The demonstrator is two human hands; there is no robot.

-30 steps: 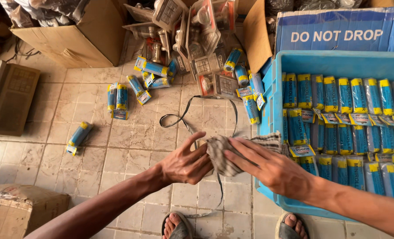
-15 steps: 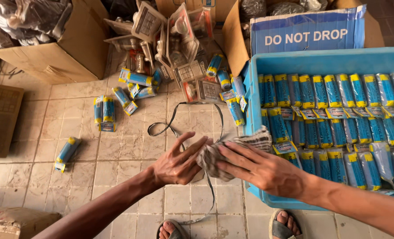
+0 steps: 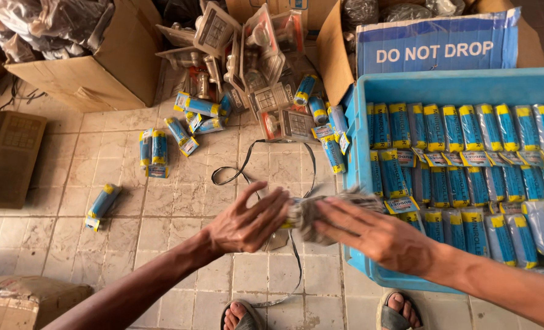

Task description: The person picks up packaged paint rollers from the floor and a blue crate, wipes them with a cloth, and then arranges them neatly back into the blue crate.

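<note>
My left hand [image 3: 247,221] and my right hand [image 3: 376,235] meet over the tiled floor, both holding a crumpled grey bundle [image 3: 311,211] between them. The bundle is blurred, so its kind is unclear. My left fingers are spread against its left side; my right fingers lie over its top and right side. A thin dark strap [image 3: 247,165] loops on the tiles behind my hands and runs down to my feet.
A blue crate [image 3: 360,165] at right holds rows of blue-and-yellow packets [image 3: 467,128]. More such packets [image 3: 153,150] lie scattered on the tiles. Clear blister packs [image 3: 253,67] are piled at the back, between cardboard boxes [image 3: 110,67]. My sandalled feet [image 3: 397,315] stand below.
The view has shifted, so the scene sits further left. Both hands stayed on the grey bundle, working it; my right fingers have stretched out further over it.
</note>
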